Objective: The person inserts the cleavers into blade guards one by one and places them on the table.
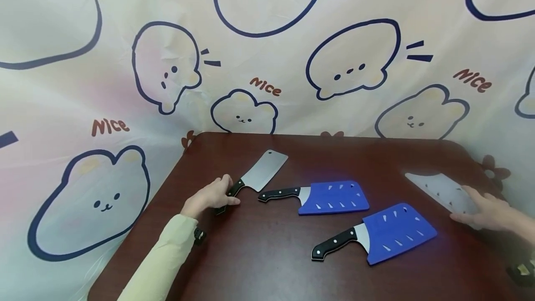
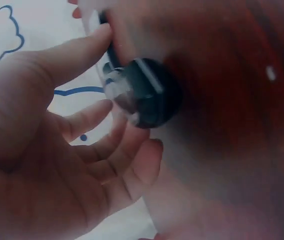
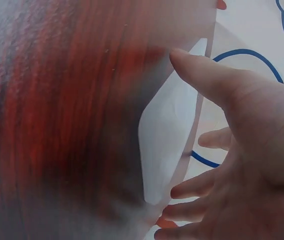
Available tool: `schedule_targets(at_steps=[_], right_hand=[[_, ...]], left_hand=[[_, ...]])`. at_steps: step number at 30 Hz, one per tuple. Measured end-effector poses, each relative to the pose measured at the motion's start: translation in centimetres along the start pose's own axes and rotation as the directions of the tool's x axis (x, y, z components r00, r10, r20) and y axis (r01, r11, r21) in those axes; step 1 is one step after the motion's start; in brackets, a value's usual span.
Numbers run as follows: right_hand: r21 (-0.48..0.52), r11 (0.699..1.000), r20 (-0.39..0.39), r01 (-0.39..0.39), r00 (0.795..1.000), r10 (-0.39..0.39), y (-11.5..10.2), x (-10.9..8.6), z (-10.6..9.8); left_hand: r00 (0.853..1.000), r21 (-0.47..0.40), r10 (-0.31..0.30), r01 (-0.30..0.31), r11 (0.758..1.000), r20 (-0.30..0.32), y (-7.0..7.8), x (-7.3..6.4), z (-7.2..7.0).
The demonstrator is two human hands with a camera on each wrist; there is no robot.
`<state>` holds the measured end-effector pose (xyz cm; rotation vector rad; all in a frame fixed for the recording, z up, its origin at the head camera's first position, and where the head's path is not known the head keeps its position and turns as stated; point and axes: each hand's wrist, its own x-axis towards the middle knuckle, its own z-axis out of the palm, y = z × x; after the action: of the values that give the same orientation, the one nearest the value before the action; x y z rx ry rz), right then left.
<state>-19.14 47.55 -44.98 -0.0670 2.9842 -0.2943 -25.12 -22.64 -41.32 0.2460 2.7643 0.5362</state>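
A bare cleaver with a broad steel blade [image 1: 266, 170] and a black riveted handle [image 1: 236, 188] lies at the table's left. My left hand [image 1: 211, 197] is at that handle, its thumb and fingers loosely bent on either side; whether they touch it is unclear. In the left wrist view, the handle's butt end [image 2: 154, 95] is blurred beside the fingers. At the right, a white blade cover [image 1: 440, 190] with small slots lies on the table. My right hand [image 1: 486, 212] is at its near end, thumb and fingers spread, partly hiding it.
Two more cleavers with black handles lie between the hands, their blades in blue covers: one near the middle [image 1: 334, 198], one closer to me [image 1: 399, 233]. They rest on a dark brown table [image 1: 259, 254]. A patterned cloth [image 1: 292, 59] hangs behind it.
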Motion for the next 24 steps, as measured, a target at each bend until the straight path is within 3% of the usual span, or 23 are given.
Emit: schedule_targets(at_steps=[5,12,16,20,24], right_hand=[[0.035,0.999,0.042,-0.007,0.999,0.006,0.1,-0.3,0.5],[-0.008,1.000,0.011,-0.004,1.000,0.004,0.0,0.2,-0.1],[-0.082,0.996,-0.092,-0.028,0.996,0.021,0.0,0.1,-0.3],[-0.172,0.985,-0.244,-0.025,0.970,-0.018,-0.2,0.3,-0.6],[-0.136,0.991,-0.306,0.018,0.950,-0.059,-0.4,0.8,-1.0]], left_hand=[[0.999,0.012,-0.009,0.009,1.000,0.042,-0.4,0.1,0.3],[0.995,-0.038,-0.039,0.043,0.998,0.089,-0.6,0.2,0.2],[0.997,-0.087,-0.039,0.044,0.995,0.062,-0.9,0.4,0.2],[0.998,-0.147,-0.044,0.051,0.988,0.047,-1.2,0.6,0.2],[0.998,-0.212,-0.043,0.051,0.976,0.042,-1.3,0.5,0.0]])
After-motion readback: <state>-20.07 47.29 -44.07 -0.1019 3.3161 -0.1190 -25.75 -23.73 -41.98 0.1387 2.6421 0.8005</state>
